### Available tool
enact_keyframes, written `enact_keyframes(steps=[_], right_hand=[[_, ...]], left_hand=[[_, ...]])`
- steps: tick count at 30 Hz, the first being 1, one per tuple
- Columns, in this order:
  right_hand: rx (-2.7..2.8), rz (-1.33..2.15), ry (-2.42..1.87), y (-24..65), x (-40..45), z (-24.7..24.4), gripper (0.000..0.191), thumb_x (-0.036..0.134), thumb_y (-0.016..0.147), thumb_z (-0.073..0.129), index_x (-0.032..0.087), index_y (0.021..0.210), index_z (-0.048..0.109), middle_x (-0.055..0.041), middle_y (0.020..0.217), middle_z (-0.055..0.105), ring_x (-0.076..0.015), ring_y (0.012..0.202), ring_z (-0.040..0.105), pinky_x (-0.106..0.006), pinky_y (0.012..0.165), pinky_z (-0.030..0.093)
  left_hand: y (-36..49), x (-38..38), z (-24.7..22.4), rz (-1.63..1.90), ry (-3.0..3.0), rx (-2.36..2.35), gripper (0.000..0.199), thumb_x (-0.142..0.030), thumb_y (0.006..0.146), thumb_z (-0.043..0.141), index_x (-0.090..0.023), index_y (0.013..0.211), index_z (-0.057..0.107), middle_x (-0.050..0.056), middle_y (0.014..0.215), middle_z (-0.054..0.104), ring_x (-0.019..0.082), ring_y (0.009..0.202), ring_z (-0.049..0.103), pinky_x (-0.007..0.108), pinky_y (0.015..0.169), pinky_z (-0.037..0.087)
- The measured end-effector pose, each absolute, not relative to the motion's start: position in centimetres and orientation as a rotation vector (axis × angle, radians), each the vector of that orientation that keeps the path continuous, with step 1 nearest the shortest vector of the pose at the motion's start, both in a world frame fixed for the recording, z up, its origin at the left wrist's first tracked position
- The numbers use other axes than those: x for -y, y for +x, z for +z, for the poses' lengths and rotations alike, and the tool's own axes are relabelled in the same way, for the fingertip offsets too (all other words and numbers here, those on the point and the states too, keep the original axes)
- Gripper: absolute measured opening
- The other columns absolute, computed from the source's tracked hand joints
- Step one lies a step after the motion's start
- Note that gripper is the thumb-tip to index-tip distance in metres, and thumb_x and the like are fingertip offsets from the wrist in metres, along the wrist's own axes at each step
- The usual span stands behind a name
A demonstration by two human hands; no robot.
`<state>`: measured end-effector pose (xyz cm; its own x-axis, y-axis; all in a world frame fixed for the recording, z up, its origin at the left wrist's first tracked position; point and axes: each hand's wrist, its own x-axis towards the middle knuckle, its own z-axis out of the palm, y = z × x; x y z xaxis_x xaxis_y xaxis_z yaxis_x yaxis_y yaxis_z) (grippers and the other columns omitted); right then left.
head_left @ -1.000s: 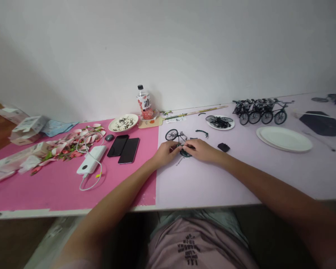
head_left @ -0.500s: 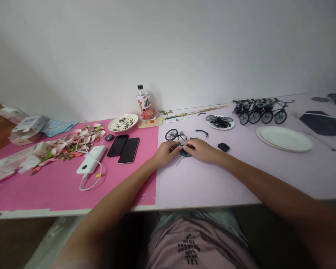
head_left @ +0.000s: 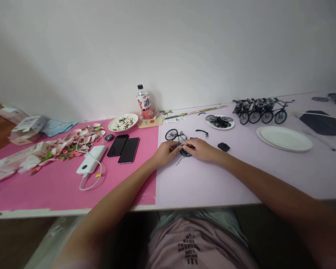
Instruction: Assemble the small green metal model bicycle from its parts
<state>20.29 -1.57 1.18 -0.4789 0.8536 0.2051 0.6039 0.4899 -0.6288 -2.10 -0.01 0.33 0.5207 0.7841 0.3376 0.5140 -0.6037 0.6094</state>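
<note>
A small dark model bicycle (head_left: 171, 134) lies between my hands on the pale lilac side of the table, one spoked wheel pointing away from me. My left hand (head_left: 168, 152) pinches it from the left. From the right, my right hand (head_left: 197, 148) grips it too, thumb and forefinger almost meeting the left ones. Much of the frame and the nearer wheel is hidden by my fingers. Just beyond my right hand lies a curved dark part (head_left: 202, 132). A small black piece (head_left: 223, 147) rests to its right.
Several finished model bicycles (head_left: 264, 112) stand at the back right, near stacked white plates (head_left: 288, 139). A plate of black parts (head_left: 220, 126) is behind my hands. To the left are two phones (head_left: 129, 150), a power bank (head_left: 91, 160), pink petals (head_left: 72, 144) and a bottle (head_left: 145, 104).
</note>
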Motion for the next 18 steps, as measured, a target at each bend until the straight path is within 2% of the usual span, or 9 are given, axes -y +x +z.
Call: enact_keyframes(steps=[18], right_hand=[[2.249,0.66,-1.194,20.37,1.54,1.19,0.028,0.04,0.101,0.051,0.021,0.084,0.063,-0.002,0.08,0.064,-0.0177,0.071,0.053,-0.031,0.068,0.037]], left_hand=[[-2.14,-0.01,0.36,0.816,2.322,-1.074,0.036,-0.046,0.1,0.054,-0.018,0.101,0.077,0.007,0.096,0.077,0.019,0.079,0.069,0.028,0.072,0.052]])
